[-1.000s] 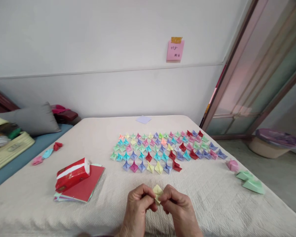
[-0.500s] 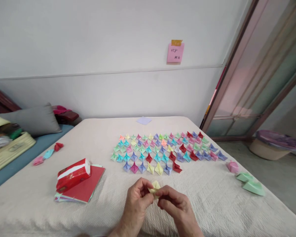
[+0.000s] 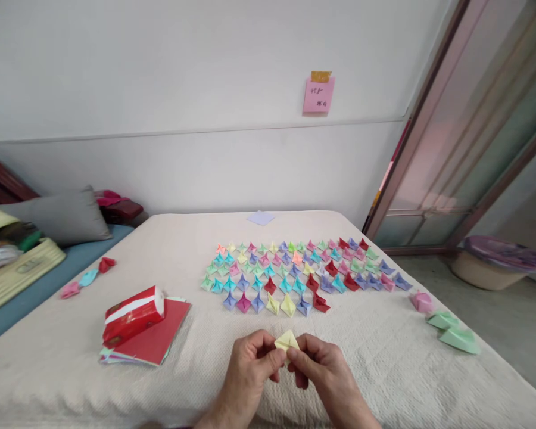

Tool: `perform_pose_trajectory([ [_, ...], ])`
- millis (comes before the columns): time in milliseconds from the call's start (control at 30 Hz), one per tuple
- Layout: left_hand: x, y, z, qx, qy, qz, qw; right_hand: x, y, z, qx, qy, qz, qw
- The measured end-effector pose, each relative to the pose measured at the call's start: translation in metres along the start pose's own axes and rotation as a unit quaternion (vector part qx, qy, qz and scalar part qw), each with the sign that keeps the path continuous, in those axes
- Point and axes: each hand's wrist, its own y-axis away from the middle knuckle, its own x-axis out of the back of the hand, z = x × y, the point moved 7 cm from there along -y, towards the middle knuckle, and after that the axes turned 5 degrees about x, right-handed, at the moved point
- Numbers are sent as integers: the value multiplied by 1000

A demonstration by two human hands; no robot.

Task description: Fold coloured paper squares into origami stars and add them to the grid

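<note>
— Where is the yellow folded paper (image 3: 287, 341)?
— Between your hands, over the near edge of the covered table (image 3: 178, 238); your left hand (image 3: 255, 363) pinches one side, your right hand (image 3: 319, 363) the other.
— And around you?
— Rows of folded papers (image 3: 295, 270) beyond, reaching toward the right edge; a red packet (image 3: 134, 317) on a paper stack (image 3: 172, 333), nearer the left edge.

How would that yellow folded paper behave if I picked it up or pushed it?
The yellow folded paper is probably light: it looks small and thin between the left hand and right hand. Its folds likely make it stiffer than a flat sheet, though squeezing could crush it. Being angular, it would probably slide across the cloth rather than roll.
</note>
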Motion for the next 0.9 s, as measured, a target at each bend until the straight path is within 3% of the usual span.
perform_pose_trajectory([
  [267,-5,12,10,-4,-32,-30,999,-13,6,9,-16,-154,-29,988],
  [400,-5,16,5,3,-57,-21,998,-17,11,9,-16,-177,-40,983],
  [600,0,10,-10,19,-1,10,1000,-17,12,16,-35,-154,-11,987],
  [767,0,4,-1,2,20,12,1000,-16,8,11,-48,-148,-20,988],
  [900,0,5,0,-5,25,36,999,-7,9,4,7,-9,23,1000],
])
